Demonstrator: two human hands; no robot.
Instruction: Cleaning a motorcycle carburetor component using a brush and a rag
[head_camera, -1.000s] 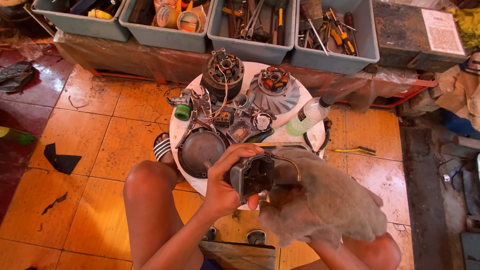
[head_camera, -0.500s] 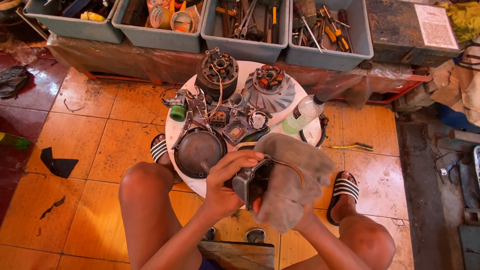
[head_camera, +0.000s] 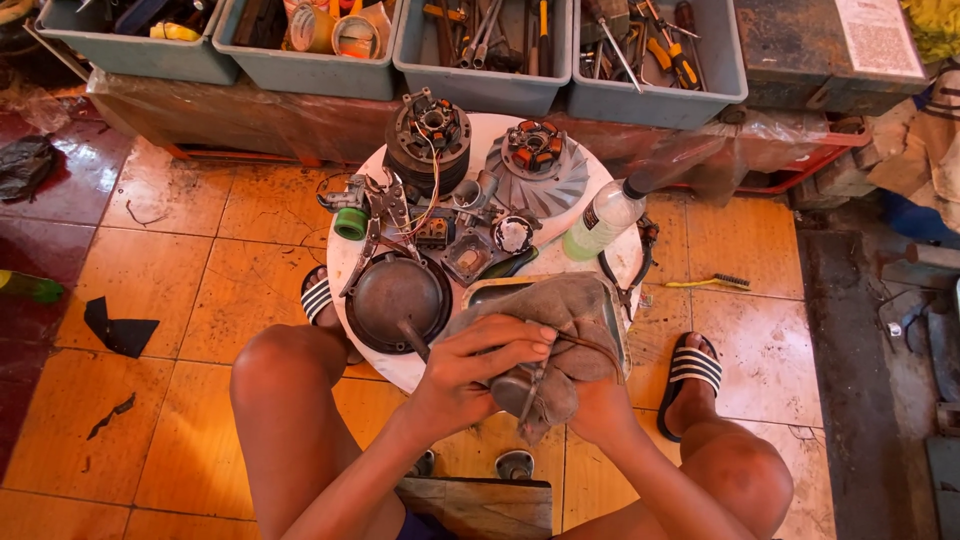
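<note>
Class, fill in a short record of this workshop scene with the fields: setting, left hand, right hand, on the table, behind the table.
setting: seated person at a round white table on an orange tiled floor
left hand: left hand grips a small metal part through a grey rag
right hand: right hand supports the rag from beneath, mostly hidden
on the table: round dark pan, stator, finned rotor, plastic bottle
behind the table: grey bins of tools

Left hand (head_camera: 480, 365) curled, grip closed, fingers on top; right hand (head_camera: 600, 405) cupped beneath.
</note>
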